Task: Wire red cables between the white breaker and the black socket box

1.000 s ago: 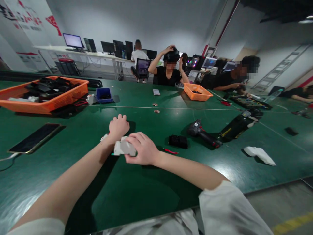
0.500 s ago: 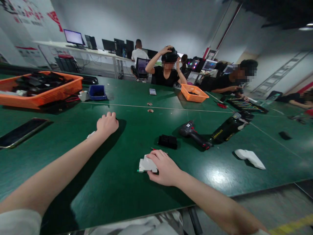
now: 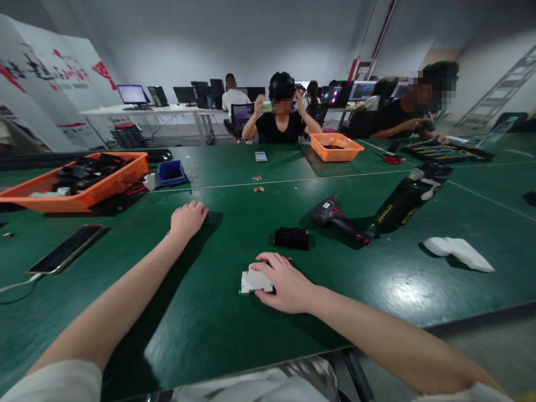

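Observation:
My right hand (image 3: 288,285) grips a white circuit breaker (image 3: 253,281) with a small green tab, low over the near middle of the table. Its thumb is on the near side and its fingers lie over the far side. A thin red tip (image 3: 288,258) shows just behind that hand; the rest is hidden. Farther left and forward, my left hand (image 3: 187,220) rests at the tabletop with its fingers curled down. Whatever those fingers hold, if anything, is hidden. Beyond my right hand lies a black rectangular block (image 3: 291,238).
A cordless drill (image 3: 337,220) and a black bottle (image 3: 402,198) lie right, near a white wrapped piece (image 3: 458,251). Left are a phone (image 3: 69,248), an orange basket (image 3: 121,192) of black parts and a blue bin (image 3: 171,173). Another orange basket (image 3: 337,151) stands before a headset-wearing person (image 3: 278,125).
The view has turned and shifted a little. My right hand keeps its grip on the circuit breaker. My left hand stays down with fingers curled. The person opposite has lowered a hand from the headset's top.

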The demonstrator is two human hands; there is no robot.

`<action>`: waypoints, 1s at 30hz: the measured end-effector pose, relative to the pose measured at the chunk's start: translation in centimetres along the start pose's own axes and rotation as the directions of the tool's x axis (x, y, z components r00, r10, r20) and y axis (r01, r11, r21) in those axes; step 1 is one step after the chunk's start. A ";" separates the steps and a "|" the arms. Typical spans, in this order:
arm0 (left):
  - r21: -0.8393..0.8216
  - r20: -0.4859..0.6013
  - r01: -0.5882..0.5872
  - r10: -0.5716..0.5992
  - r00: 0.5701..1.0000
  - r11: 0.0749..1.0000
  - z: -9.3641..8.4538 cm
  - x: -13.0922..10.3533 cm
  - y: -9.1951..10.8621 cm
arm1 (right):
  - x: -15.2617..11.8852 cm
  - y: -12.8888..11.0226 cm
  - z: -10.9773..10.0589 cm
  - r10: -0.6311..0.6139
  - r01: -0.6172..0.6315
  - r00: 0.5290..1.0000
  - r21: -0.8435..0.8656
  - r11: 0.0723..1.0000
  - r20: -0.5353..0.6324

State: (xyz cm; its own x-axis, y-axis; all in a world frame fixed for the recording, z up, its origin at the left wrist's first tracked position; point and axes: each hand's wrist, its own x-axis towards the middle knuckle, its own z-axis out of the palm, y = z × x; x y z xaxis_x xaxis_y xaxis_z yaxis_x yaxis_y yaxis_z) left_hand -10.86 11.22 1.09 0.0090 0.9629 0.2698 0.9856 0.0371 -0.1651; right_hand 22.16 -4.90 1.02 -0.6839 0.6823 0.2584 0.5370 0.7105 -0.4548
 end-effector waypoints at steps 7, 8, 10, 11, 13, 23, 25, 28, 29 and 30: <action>0.009 -0.015 0.015 -0.015 1.000 1.000 0.2 0.3 -0.1 | 0.0 -0.2 -0.5 0.013 -0.014 1.000 0.030 0.999 0.016; 0.008 -0.019 0.026 -0.026 0.999 1.000 0.3 0.3 -0.2 | 0.1 -0.3 -0.5 0.013 -0.014 1.000 0.033 0.999 0.017; 0.002 -0.024 0.048 -0.048 0.999 0.999 0.6 0.3 -0.5 | 0.1 -0.2 -0.5 0.016 -0.016 1.000 0.035 0.999 0.015; -0.003 -0.024 0.057 -0.057 0.998 0.998 0.7 0.3 -0.9 | 0.1 -0.2 -0.4 0.019 -0.019 1.000 0.035 0.999 0.014; -0.014 -0.025 0.075 -0.075 0.997 0.997 0.9 0.2 -1.9 | 0.1 -0.1 -0.3 0.023 -0.024 1.000 0.037 0.999 0.018; -0.046 -0.015 0.220 -0.221 0.975 0.974 1.9 1.5 -6.9 | 0.3 0.0 -0.1 0.022 -0.023 0.999 0.041 0.999 0.035; -0.056 -0.006 0.233 -0.234 0.972 0.971 2.0 1.9 -7.0 | 0.3 0.0 -0.2 0.025 -0.027 0.999 0.040 0.999 0.038; -0.076 0.006 0.247 -0.247 0.969 0.966 1.9 2.4 -6.9 | 0.3 -0.1 -0.3 0.026 -0.028 0.999 0.037 0.999 0.045; -0.084 0.008 0.251 -0.251 0.968 0.964 1.9 2.5 -6.9 | 0.3 -0.1 -0.3 0.026 -0.028 0.999 0.037 0.999 0.046; -0.092 0.009 0.255 -0.255 0.967 0.963 1.8 2.5 -6.9 | 0.3 -0.1 -0.4 0.027 -0.029 0.999 0.036 0.999 0.047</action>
State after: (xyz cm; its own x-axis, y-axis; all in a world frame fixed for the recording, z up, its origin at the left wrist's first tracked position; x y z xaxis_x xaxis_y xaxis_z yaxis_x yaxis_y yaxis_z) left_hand -17.92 13.84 1.22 -0.2445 0.9238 0.2945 0.9665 0.2567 -0.0028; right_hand 22.05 -4.66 1.45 -0.6913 0.6926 0.2060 0.5382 0.6838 -0.4928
